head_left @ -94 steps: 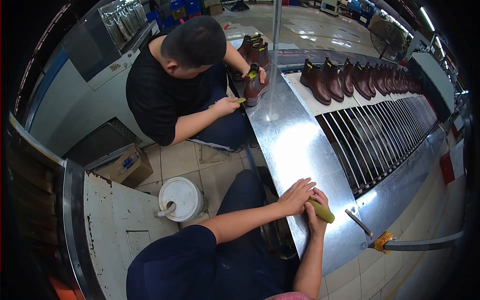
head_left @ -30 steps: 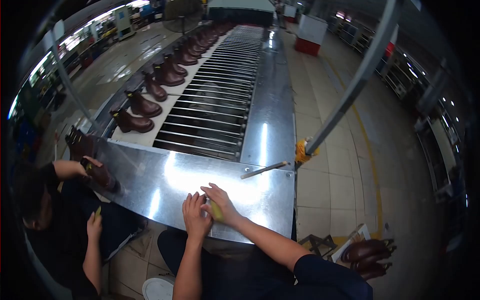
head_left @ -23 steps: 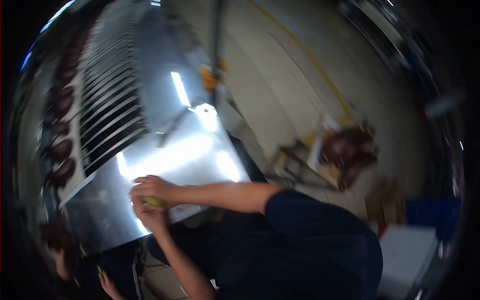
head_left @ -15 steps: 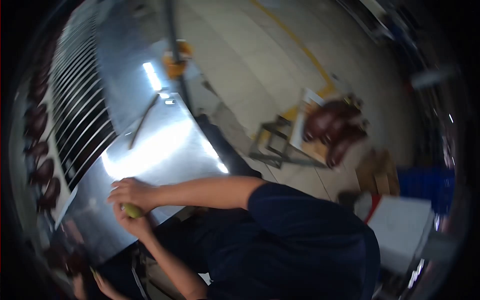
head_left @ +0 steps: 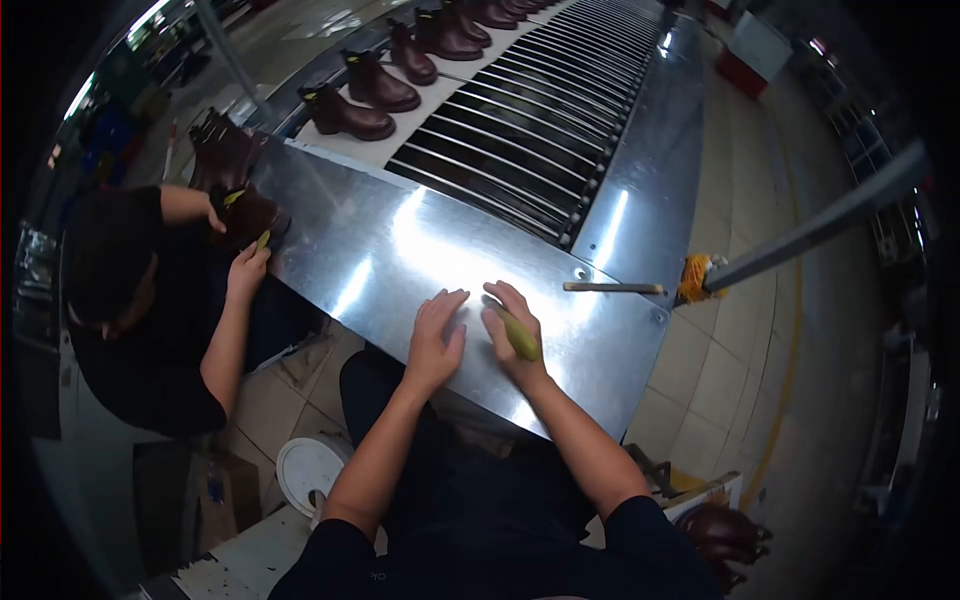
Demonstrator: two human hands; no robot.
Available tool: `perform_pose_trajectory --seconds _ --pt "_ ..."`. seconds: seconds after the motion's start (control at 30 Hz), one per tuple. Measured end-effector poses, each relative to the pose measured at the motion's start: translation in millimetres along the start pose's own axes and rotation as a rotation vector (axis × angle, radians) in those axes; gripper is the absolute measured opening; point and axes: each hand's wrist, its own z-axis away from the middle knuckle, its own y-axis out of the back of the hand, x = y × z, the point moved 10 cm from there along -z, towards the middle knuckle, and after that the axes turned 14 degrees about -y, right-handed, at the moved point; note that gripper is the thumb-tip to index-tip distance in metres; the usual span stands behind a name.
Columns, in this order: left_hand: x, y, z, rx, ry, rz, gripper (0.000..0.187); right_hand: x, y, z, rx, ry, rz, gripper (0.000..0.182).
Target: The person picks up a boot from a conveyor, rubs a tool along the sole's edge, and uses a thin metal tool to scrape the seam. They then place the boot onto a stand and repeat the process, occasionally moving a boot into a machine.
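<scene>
My left hand (head_left: 436, 342) is over the near part of the metal tabletop (head_left: 330, 235), with its fingers apart and nothing in it. Beside it, my right hand (head_left: 530, 318) holds an olive-green, rounded object (head_left: 522, 340), which rests between thumb and palm. The object's exact kind is not clear, and its far end is hidden by the hand. A gap separates the two hands. To the right of them a thin brown stick (head_left: 612, 288) lies on the metal.
Brown ankle boots (head_left: 380, 85) stand in a row on a pale belt beside a roller conveyor (head_left: 510, 130). At left, a co-worker (head_left: 130, 310) handles a brown boot (head_left: 250, 215). A metal post (head_left: 820, 215) rises at right. Below are a white bucket (head_left: 305, 475) and more boots (head_left: 722, 540).
My view has swung left toward the conveyor and the co-worker. My hands were together around the green object; they are now apart, with it in the right one.
</scene>
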Motion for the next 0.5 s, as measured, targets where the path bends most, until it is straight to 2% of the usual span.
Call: perform_pose_trajectory --seconds 0.1,0.13,0.2,0.23,0.27,0.37,0.47,0.5 --pt "-25 33 -7 0.202 0.197 0.295 0.045 -4 -10 -11 -0.043 -0.005 -0.081 0.033" --pt "-36 43 -11 0.234 0.214 0.276 0.045 -9 -17 -19 -0.05 -0.009 -0.056 0.036" --pt "-65 63 -28 0.3 0.246 0.241 0.045 -4 -36 -47 -0.138 -0.188 -0.166 0.038" --pt "-77 75 -41 0.311 0.216 0.145 0.044 -4 -50 -64 -0.179 -0.276 -0.222 0.04" --pt "-90 85 -54 0.315 0.187 0.05 0.044 -8 -62 -87 -0.107 -0.176 -0.23 0.039" --pt "-136 106 -99 0.336 0.151 -0.117 0.042 3 -104 -144 -0.151 -0.391 -0.242 0.038" --pt "-219 130 -152 0.45 0.117 -0.12 0.049 9 -128 -176 -0.029 -0.254 -0.171 0.04" --pt "-242 141 -167 0.491 0.087 -0.143 0.052 7 -128 -174 -0.063 -0.286 -0.236 0.038"
